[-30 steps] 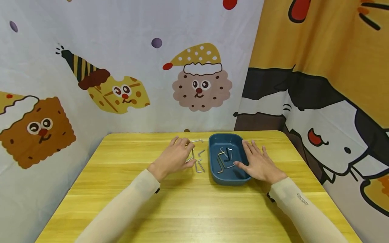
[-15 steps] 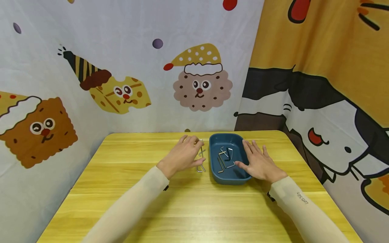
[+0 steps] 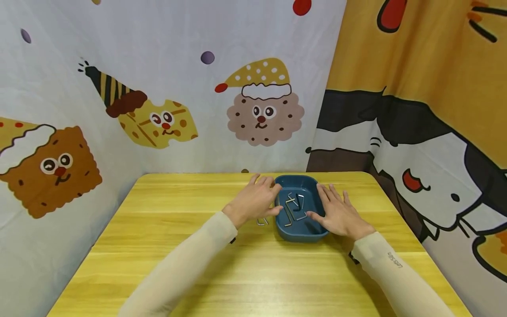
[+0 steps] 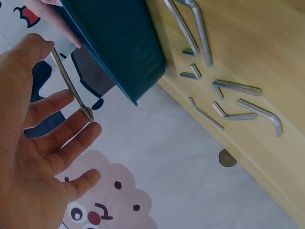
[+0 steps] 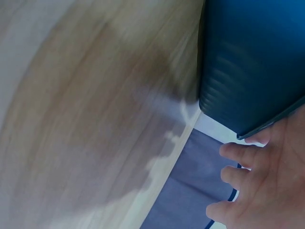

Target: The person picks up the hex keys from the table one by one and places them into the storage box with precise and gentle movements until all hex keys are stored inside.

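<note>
My left hand [image 3: 255,199] is at the left rim of a dark blue plastic bin [image 3: 303,237]. Between its thumb and fingers it pinches a silver hex key [image 4: 69,85], plainly seen in the left wrist view. My right hand [image 3: 339,214] rests on the bin's right rim with its fingers extended, the thumb reaching over the inside. Several hex keys lie on the bin's floor, among them a black hex key [image 3: 298,203] and a brass-toned hex key [image 3: 288,213]. Left of the bin, several loose silver hex keys [image 4: 237,88] lie on the wood, partly hidden by my left hand in the head view.
The wood-grain table [image 3: 253,273] ends at a back edge close behind the bin. A patterned cloth [image 3: 170,53] with cartoon figures hangs behind it, and a yellow curtain [image 3: 435,53] hangs on the right.
My left hand has moved right, from above the loose hex keys to the bin's left rim, carrying a hex key. My right hand has stayed on the bin.
</note>
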`<state>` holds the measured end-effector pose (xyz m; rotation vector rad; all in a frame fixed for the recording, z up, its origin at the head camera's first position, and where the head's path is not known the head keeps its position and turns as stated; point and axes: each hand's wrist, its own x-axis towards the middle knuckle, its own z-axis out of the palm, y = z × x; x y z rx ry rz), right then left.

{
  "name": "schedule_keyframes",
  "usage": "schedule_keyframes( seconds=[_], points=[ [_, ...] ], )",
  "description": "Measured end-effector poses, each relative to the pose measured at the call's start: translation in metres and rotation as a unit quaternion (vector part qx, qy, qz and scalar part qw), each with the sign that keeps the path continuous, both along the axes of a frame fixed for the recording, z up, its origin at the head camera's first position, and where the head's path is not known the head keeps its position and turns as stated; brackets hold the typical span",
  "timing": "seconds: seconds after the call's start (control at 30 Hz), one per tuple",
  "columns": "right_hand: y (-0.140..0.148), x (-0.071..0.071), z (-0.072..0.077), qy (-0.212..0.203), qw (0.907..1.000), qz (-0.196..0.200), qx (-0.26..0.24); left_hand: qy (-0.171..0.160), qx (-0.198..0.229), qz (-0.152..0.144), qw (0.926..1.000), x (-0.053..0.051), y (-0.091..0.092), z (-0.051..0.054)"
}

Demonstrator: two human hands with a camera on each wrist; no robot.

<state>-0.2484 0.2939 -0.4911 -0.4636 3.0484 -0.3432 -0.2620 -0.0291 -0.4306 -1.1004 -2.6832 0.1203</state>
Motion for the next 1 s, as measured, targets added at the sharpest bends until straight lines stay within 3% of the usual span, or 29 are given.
schedule_keyframes(
  seconds=[0.23, 0.47, 1.0],
  points=[
    [-0.001, 0.002, -0.003, -0.002, 1.0, 0.002, 0.002, -0.005, -0.017, -0.013, 0.9998, -0.007, 0.016, -0.005],
    [-0.001, -0.001, -0.002, 0.006, 1.0, 0.002, 0.008, -0.037, -0.037, -0.028, 0.9982, -0.017, 0.039, -0.002],
    [0.003, -0.001, -0.001, 0.006, 1.0, 0.002, -0.003, -0.1, -0.084, 0.0, 0.9914, -0.03, 0.08, -0.007]
  ],
)
